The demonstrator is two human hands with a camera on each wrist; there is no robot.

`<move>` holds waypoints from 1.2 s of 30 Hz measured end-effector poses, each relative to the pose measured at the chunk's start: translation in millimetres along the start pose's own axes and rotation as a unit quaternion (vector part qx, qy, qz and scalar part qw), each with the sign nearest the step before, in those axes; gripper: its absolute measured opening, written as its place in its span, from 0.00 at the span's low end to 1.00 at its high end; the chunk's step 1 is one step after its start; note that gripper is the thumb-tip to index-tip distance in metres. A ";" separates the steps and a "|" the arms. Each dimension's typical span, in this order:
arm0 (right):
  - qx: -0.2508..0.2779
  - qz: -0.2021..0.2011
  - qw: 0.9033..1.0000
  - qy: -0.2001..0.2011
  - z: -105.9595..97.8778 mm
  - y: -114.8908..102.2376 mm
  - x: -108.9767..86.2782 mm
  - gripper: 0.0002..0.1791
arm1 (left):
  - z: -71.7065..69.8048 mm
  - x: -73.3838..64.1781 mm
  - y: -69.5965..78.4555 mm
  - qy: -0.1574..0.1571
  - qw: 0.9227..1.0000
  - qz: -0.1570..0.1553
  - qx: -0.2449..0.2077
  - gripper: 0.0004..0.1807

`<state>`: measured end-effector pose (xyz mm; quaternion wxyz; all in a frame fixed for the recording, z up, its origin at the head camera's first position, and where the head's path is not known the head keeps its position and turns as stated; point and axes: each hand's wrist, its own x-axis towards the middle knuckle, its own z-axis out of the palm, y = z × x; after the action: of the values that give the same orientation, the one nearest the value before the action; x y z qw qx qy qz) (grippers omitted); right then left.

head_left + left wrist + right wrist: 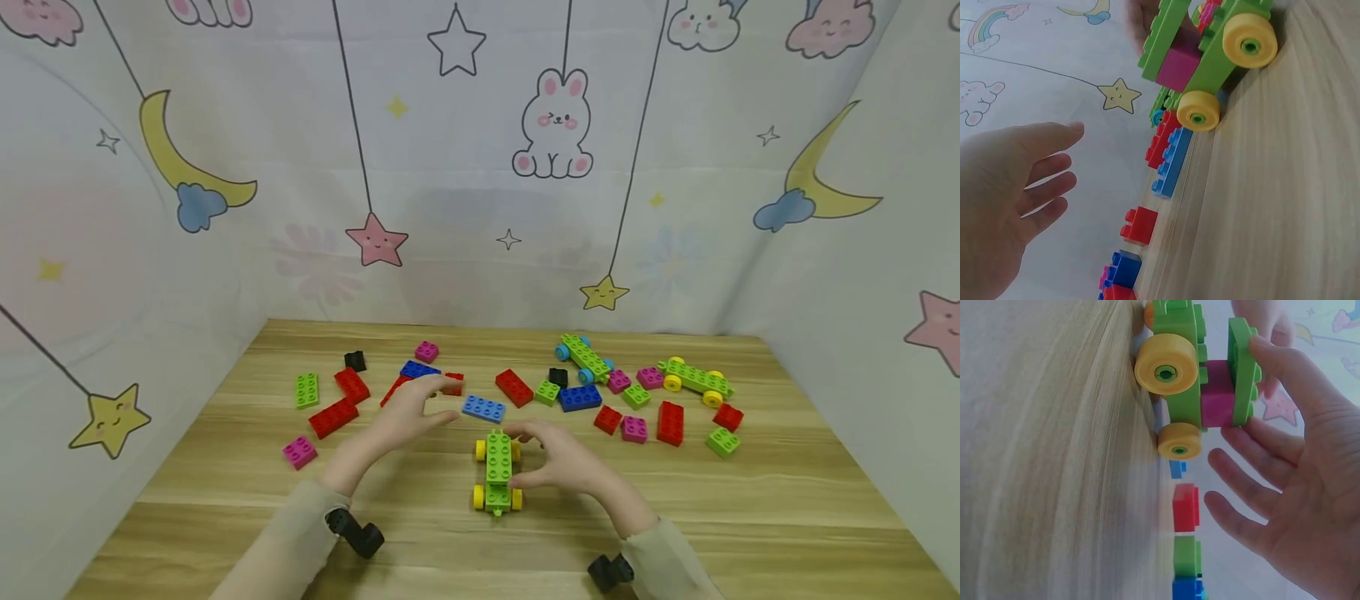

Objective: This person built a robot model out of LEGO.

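A toy car with a green base (498, 498) and yellow wheels (1166, 364) stands on the table. Above the base, a magenta brick (1217, 403) carries a flat green building plate (498, 458). With thumb and index fingertip at opposite ends of that plate, my right hand (558, 460) pinches it; the other fingers spread loosely below. My left hand (408, 412) hovers left of the car with nothing in it, thumb apart from the relaxed fingers. Just beyond the car lies a light blue brick (483, 408).
Two more green cars, one with blue wheels (585, 358) and one with yellow wheels (696, 379), stand at the back right. Loose bricks lie around, such as a red brick (333, 417) on the left and another red brick (671, 422) on the right. A printed curtain (480, 192) encloses the table.
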<state>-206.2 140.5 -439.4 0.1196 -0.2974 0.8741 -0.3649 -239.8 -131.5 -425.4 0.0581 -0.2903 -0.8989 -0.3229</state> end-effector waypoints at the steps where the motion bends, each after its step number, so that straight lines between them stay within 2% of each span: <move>1: -0.002 0.001 1.000 0.001 -0.1 0.0 -0.1 0.37 | -1.0 2.8 -3.0 0.002 1.000 0.000 0.004 0.24; 7: -0.006 0.004 1.000 0.004 -0.2 0.8 -0.3 0.37 | -6.8 20.1 -18.6 0.004 0.999 0.009 0.035 0.27; 13: -0.002 0.006 1.000 0.000 0.3 2.7 0.5 0.37 | -5.9 32.1 -27.3 -0.033 0.998 -0.027 0.053 0.29; 20: -0.001 0.004 1.000 0.003 1.3 1.6 0.4 0.37 | -2.6 41.2 -33.8 -0.081 0.994 -0.036 0.071 0.30; 25: -0.001 0.006 1.000 0.002 1.0 0.3 0.1 0.37 | 0.1 47.5 -38.4 -0.097 0.991 -0.038 0.085 0.30; 32: 0.007 0.010 1.000 0.000 -0.2 0.4 -0.2 0.36 | 4.2 54.2 -41.8 -0.121 0.987 -0.063 0.087 0.30; 36: 0.007 0.010 1.000 -0.001 -0.4 1.3 -0.1 0.36 | 6.9 57.0 -43.3 -0.127 0.985 -0.067 0.098 0.29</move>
<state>-206.9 141.5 -440.0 0.1260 -0.2882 0.8741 -0.3700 -310.5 -126.6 -437.9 -0.0501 -0.2612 -0.9437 -0.1967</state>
